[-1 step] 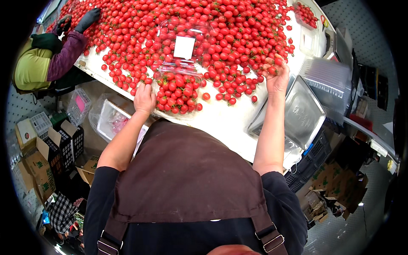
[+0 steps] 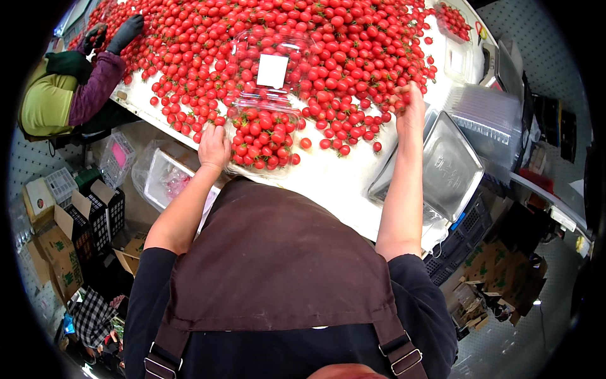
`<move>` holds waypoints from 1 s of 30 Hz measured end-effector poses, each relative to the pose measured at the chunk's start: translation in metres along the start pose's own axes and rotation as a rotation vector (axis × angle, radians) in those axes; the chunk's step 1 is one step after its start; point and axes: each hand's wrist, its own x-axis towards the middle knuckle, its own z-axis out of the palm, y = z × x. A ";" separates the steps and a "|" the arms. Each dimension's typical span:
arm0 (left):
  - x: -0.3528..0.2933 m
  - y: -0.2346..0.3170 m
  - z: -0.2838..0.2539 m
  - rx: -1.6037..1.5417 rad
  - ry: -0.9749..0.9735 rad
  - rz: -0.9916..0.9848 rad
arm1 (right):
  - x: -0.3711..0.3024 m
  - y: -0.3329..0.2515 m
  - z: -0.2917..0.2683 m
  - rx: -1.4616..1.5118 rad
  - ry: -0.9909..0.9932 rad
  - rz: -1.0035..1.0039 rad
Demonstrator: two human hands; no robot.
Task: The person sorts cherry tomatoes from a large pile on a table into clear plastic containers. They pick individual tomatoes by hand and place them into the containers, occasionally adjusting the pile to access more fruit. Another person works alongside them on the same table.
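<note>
A heap of red cherry tomatoes covers the white table. At its near edge a clear plastic clamshell container is full of tomatoes, and its hinged lid with a white label lies open on the heap behind it. My left hand grips the container's left side. My right hand reaches into the right edge of the heap, fingers curled around a few tomatoes.
A metal tray and a stack of empty clear containers sit right of my arm. A co-worker's gloved hand sorts tomatoes at the far left. Cardboard boxes and a bagged bin stand below the table.
</note>
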 end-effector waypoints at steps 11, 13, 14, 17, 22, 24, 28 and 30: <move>0.002 0.001 -0.001 0.010 -0.011 -0.002 | 0.034 0.066 -0.002 -1.281 0.100 -0.305; 0.001 0.001 -0.001 0.004 -0.015 -0.003 | 0.033 0.066 -0.005 -0.992 0.038 -0.170; 0.000 0.001 -0.001 0.006 -0.014 -0.006 | 0.024 0.058 -0.004 -0.766 0.001 -0.045; 0.000 0.001 -0.002 0.005 -0.005 -0.009 | -0.014 0.047 -0.010 -0.032 -0.150 0.117; 0.000 0.003 -0.002 0.000 -0.007 -0.002 | -0.028 0.044 -0.013 0.323 -0.226 0.213; 0.002 0.003 -0.002 0.004 -0.003 0.006 | -0.013 0.044 -0.006 0.188 -0.157 0.243; 0.001 0.001 -0.001 0.011 0.008 0.016 | -0.002 0.051 0.031 -0.613 0.064 0.066; 0.003 0.004 -0.002 0.003 -0.008 -0.004 | 0.014 0.076 0.030 -1.134 0.205 -0.231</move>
